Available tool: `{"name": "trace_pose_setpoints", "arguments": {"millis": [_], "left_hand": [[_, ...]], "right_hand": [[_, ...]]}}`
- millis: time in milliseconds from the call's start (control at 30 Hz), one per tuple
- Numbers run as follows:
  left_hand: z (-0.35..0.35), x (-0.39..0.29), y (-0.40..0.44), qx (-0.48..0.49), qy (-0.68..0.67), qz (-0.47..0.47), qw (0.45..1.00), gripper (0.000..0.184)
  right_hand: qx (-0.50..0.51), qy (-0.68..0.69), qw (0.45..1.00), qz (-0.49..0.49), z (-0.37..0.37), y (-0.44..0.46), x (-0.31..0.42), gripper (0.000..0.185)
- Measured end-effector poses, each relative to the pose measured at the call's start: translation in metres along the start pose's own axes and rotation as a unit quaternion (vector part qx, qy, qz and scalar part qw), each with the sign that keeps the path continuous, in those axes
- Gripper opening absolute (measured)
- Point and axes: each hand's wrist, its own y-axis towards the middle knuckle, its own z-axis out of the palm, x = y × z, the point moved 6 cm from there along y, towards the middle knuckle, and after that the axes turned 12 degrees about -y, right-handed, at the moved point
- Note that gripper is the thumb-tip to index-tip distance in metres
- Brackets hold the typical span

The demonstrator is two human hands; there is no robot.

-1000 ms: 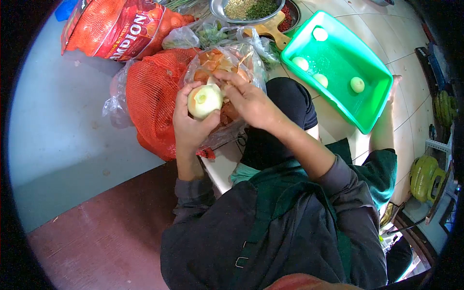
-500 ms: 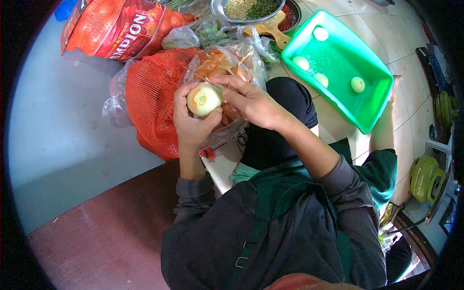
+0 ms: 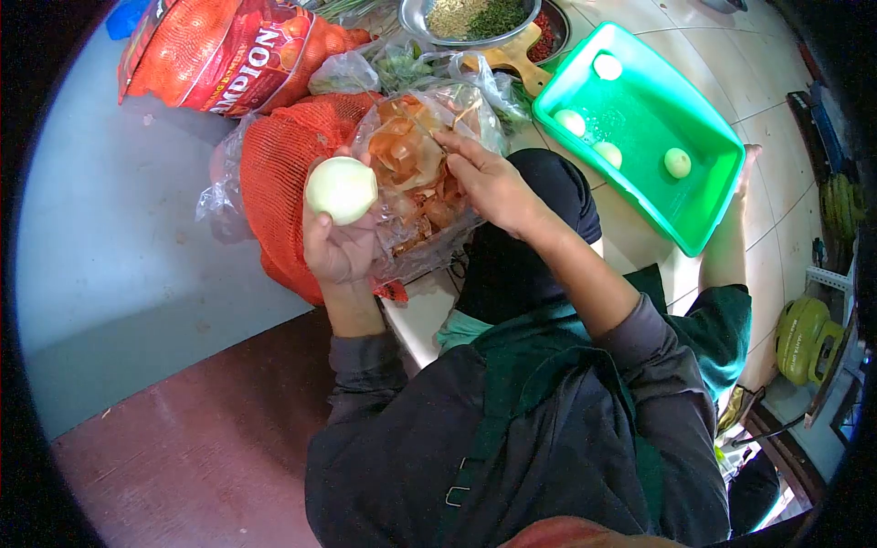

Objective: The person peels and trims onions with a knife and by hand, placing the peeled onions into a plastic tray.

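A peeled, pale onion [image 3: 342, 191] rests in my left hand [image 3: 340, 251], its fingers and thumb curved around the lower and left side. My right hand [image 3: 493, 187] is apart from the onion, over the right side of a clear plastic bag [image 3: 395, 239] full of brown onion skins [image 3: 409, 157]. Its index finger and thumb point left and look apart, and the other fingers are curled. No held thing is plain to see in it. Under and behind my left hand lies a red mesh sack [image 3: 288, 183].
A green basin [image 3: 658, 196] holding several peeled onions stands to the right, another person's hand [image 3: 749, 169] at its edge. At the back left sits a printed mesh sack of onions [image 3: 242, 55]. Bowls of chopped ingredients [image 3: 470, 41] and a wooden board [image 3: 521, 59] are behind.
My left hand has moved left and slightly down with the onion, turning it. My right hand has come away from the onion, rightward over the skins.
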Motion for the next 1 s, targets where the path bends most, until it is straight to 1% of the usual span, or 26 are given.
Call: {"name": "trace_pose_setpoints", "arguments": {"millis": [67,133,200,300,400,467,500,600,700,767,800,867,967,1000], "left_hand": [[-0.002,-0.001,0.002,-0.024,0.029,0.006,0.999,0.059],[-0.011,0.002,0.001,-0.031,0.066,-0.008,0.997,0.058],[-0.017,0.008,0.001,-0.037,0.086,-0.020,0.995,0.055],[-0.013,0.014,-0.002,-0.039,0.095,-0.038,0.994,0.050],[-0.017,0.016,-0.002,0.003,0.112,-0.069,0.991,0.051],[-0.021,0.018,-0.002,-0.024,0.158,-0.049,0.986,0.053],[-0.021,0.018,-0.002,-0.037,0.181,-0.040,0.982,0.053],[-0.021,0.019,-0.002,-0.053,0.175,-0.039,0.982,0.057],[-0.021,0.016,-0.001,-0.025,0.161,-0.069,0.984,0.059],[-0.009,0.015,-0.001,-0.021,0.105,-0.067,0.992,0.057],[-0.001,0.014,0.000,-0.019,0.077,-0.066,0.995,0.056],[0.000,0.013,0.001,-0.025,0.082,-0.061,0.994,0.057],[-0.012,0.011,0.002,-0.045,0.114,-0.063,0.990,0.062],[-0.021,0.012,0.002,-0.054,0.128,-0.066,0.988,0.064]], "right_hand": [[0.030,-0.003,0.999,0.015,-0.001,-0.003,0.008,0.040],[0.061,0.003,0.998,0.015,-0.004,-0.011,0.029,0.041],[0.087,0.011,0.996,-0.009,0.000,-0.018,0.047,0.043],[0.085,-0.047,0.990,-0.098,0.008,-0.022,0.059,0.044],[0.068,-0.081,0.982,-0.157,0.011,-0.022,0.063,0.043],[0.051,-0.093,0.976,-0.190,0.012,-0.022,0.063,0.042],[0.056,-0.098,0.976,-0.188,0.012,-0.022,0.063,0.041],[0.055,-0.095,0.978,-0.175,0.009,-0.019,0.062,0.038],[0.035,-0.057,0.988,-0.140,0.005,-0.013,0.053,0.036],[0.025,-0.039,0.994,-0.101,0.003,-0.008,0.040,0.035],[0.021,-0.063,0.993,-0.092,0.001,-0.008,0.038,0.037],[0.013,-0.113,0.991,-0.075,-0.002,-0.007,0.035,0.041],[0.068,-0.110,0.992,0.009,-0.001,-0.010,0.037,0.047],[0.064,-0.114,0.991,-0.020,0.000,-0.012,0.041,0.048]]}}
